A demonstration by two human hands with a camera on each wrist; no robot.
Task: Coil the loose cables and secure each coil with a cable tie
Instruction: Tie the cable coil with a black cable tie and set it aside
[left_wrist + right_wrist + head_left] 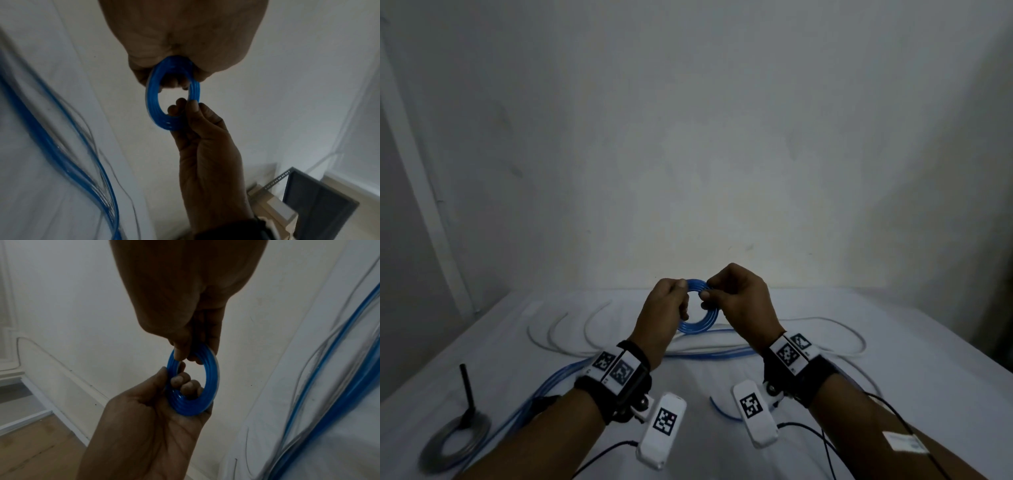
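A small coil of blue cable (pixel 698 324) hangs upright in the air above the table, held by both hands. My left hand (pixel 681 294) grips its left side, with the fingers curled through the ring. My right hand (pixel 707 294) pinches the upper right of the coil between thumb and fingertips. In the left wrist view, the coil (pixel 153 105) hangs from the left hand (pixel 185 40), and the right hand (pixel 205 146) pinches its far side. The right wrist view shows the coil (pixel 212 381) between the right hand (pixel 174 288) and the left hand (pixel 154 426). More of the blue cable (pixel 544 390) trails loose over the table.
A loose white cable (pixel 558 330) loops across the cloth-covered table (pixel 893 342) behind the hands and out to the right. At the front left lies a grey ring-shaped coil (pixel 453 442) with a black rod (pixel 467 387) standing in it. A plain wall rises behind the table.
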